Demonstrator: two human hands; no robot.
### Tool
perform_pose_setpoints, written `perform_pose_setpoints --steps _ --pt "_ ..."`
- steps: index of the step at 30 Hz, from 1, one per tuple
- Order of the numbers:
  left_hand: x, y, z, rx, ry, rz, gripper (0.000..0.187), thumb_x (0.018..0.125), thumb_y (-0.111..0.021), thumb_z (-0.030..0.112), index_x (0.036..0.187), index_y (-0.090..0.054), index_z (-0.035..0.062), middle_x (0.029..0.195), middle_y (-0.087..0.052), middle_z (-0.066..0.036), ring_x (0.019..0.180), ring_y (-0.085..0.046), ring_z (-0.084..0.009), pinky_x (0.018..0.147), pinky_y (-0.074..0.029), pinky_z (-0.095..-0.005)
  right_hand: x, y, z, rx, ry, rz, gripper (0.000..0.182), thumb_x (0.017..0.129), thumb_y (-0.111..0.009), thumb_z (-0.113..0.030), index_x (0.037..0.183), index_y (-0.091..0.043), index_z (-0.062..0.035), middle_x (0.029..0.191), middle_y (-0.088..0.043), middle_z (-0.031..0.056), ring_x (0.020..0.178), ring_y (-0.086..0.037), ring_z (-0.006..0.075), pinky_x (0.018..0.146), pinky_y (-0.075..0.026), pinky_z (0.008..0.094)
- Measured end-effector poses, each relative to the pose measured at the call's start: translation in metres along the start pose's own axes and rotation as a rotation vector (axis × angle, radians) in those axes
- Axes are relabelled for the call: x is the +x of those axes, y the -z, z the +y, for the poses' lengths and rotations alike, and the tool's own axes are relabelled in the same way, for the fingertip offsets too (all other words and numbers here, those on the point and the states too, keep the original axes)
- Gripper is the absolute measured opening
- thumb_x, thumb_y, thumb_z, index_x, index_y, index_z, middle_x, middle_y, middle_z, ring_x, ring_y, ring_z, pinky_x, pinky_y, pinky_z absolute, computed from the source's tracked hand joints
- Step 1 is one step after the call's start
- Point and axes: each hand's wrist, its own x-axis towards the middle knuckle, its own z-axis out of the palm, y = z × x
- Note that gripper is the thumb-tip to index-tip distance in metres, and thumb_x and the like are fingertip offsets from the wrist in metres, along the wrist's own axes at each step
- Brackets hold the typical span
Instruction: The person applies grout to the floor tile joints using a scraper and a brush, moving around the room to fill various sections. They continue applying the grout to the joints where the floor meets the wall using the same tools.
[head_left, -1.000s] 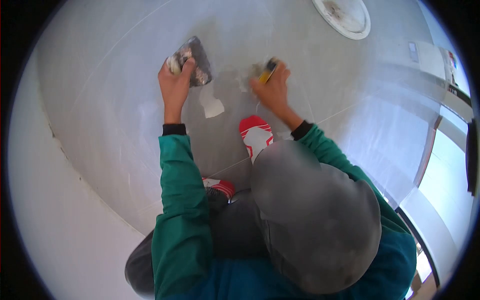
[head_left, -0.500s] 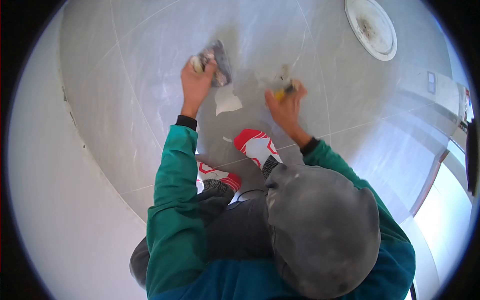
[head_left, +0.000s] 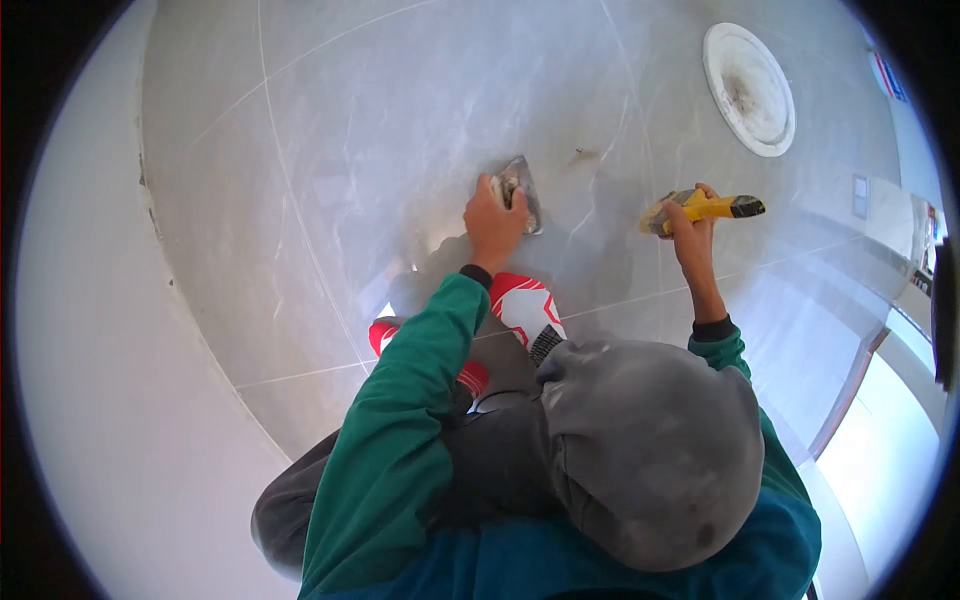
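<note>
My left hand [head_left: 495, 222] is closed on the handle of a small flat trowel [head_left: 532, 200], whose grey, smeared plate lies close over the tiled floor in front of my foot. Off to the right, my right hand [head_left: 690, 225] grips a yellow-handled tool [head_left: 722, 208] with a black end, held sideways. Its other end, to the left of my fingers, has a yellowish-grey look, and I cannot tell what kind of tool it is. Between the two hands a small brownish smudge [head_left: 585, 155] marks the floor.
Large grey tiles [head_left: 350, 170] with thin pale joints cover the floor. A round white plate-like dish [head_left: 750, 90], stained in its middle, lies at the upper right. A white wall [head_left: 90, 350] rises along the left. My red-and-white socked foot [head_left: 525, 305] is beneath my hands.
My left hand has moved right and nearer to me with the trowel. My right hand has moved right with the yellow-handled tool, now more in sight. A white scrap on the floor no longer shows.
</note>
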Motion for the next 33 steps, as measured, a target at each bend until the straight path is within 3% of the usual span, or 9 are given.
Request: perform_pose_setpoints --steps 5,10,12,13,16,18,21,27,33 --pt "0.006 0.017 -0.001 0.019 0.063 -0.025 0.034 0.073 -0.062 0.025 0.092 -0.046 0.0027 0.075 -0.059 -0.021 0.075 -0.057 -0.0412 0.066 -0.043 -0.0488 -0.011 0.027 -0.008 -0.298 0.281 0.056 0.058 0.075 -0.06 -0.01 0.123 -0.031 0.0003 0.111 -0.041 0.0157 0.095 -0.05 0.0224 0.089 -0.04 0.0312" --pt "0.017 -0.025 0.033 -0.017 -0.003 0.069 0.035 0.073 -0.061 0.024 0.097 -0.046 0.0025 0.076 -0.059 -0.021 0.075 -0.057 -0.0411 0.066 -0.043 -0.0486 -0.008 0.024 -0.004 -0.074 0.198 -0.074 0.054 0.075 -0.057 -0.005 0.125 -0.038 -0.0049 0.109 -0.051 0.0148 0.1 -0.052 0.0246 0.088 -0.041 0.0316" --pt "0.024 -0.033 0.046 -0.002 0.07 -0.002 0.037 0.073 -0.061 0.024 0.099 -0.046 0.0025 0.077 -0.06 -0.021 0.074 -0.057 -0.0412 0.066 -0.043 -0.0485 0.007 0.017 -0.004 -0.536 0.606 0.006 0.044 0.075 -0.058 -0.005 0.117 -0.049 -0.0037 0.106 -0.057 0.0146 0.096 -0.057 0.0248 0.085 -0.044 0.0303" --pt "0.027 -0.035 0.049 -0.057 0.097 -0.044 0.037 0.073 -0.061 0.026 0.099 -0.046 0.0037 0.077 -0.06 -0.022 0.075 -0.057 -0.0414 0.066 -0.044 -0.0484 0.01 0.008 -0.016 -0.556 0.648 0.069 0.033 0.075 -0.059 -0.007 0.107 -0.057 -0.0036 0.1 -0.061 0.0124 0.09 -0.06 0.0267 0.081 -0.046 0.0312" --pt "0.032 -0.03 0.047 -0.038 0.161 -0.048 0.036 0.07 -0.065 0.028 0.088 -0.05 0.0004 0.078 -0.06 -0.021 0.077 -0.058 -0.0406 0.068 -0.044 -0.0473 0.032 -0.018 -0.005 -0.656 0.739 0.244 0.031 0.075 -0.06 -0.009 0.106 -0.058 -0.0052 0.097 -0.061 0.0114 0.084 -0.061 0.0279 0.077 -0.047 0.0327" --pt "0.035 -0.022 0.038 -0.053 0.123 -0.033 0.037 0.069 -0.066 0.029 0.086 -0.052 0.0002 0.078 -0.06 -0.021 0.075 -0.058 -0.0403 0.068 -0.045 -0.0468 0.032 -0.057 0.011 -0.544 0.483 0.315 0.029 0.075 -0.061 -0.01 0.103 -0.059 -0.0063 0.098 -0.061 0.0115 0.085 -0.06 0.0288 0.076 -0.047 0.0339" --pt "0.038 -0.019 0.034 -0.048 0.101 -0.023 0.036 0.069 -0.067 0.031 0.084 -0.053 0.0013 0.078 -0.061 -0.02 0.076 -0.058 -0.04 0.068 -0.045 -0.0465 0.012 -0.109 0.01 -0.508 0.738 0.317 0.03 0.073 -0.061 -0.01 0.102 -0.059 -0.0055 0.097 -0.061 0.0127 0.087 -0.059 0.029 0.076 -0.047 0.0355" --pt "0.038 -0.022 0.029 -0.066 0.099 -0.035 0.036 0.07 -0.066 0.031 0.086 -0.055 0.0014 0.079 -0.061 -0.02 0.077 -0.059 -0.0398 0.068 -0.046 -0.0453 -0.007 -0.12 -0.025 -0.415 0.61 0.025 0.03 0.071 -0.064 -0.008 0.1 -0.06 -0.0033 0.096 -0.062 0.0134 0.083 -0.06 0.0301 0.074 -0.048 0.0348" --pt "0.034 -0.02 0.028 -0.094 0.093 -0.061 0.036 0.07 -0.067 0.029 0.088 -0.055 -0.0004 0.078 -0.061 -0.021 0.076 -0.059 -0.0393 0.067 -0.046 -0.0444 0.003 -0.113 -0.002 -0.45 0.724 0.173 0.031 0.07 -0.063 -0.007 0.101 -0.059 -0.0036 0.096 -0.062 0.0126 0.079 -0.06 0.0297 0.07 -0.048 0.0348"
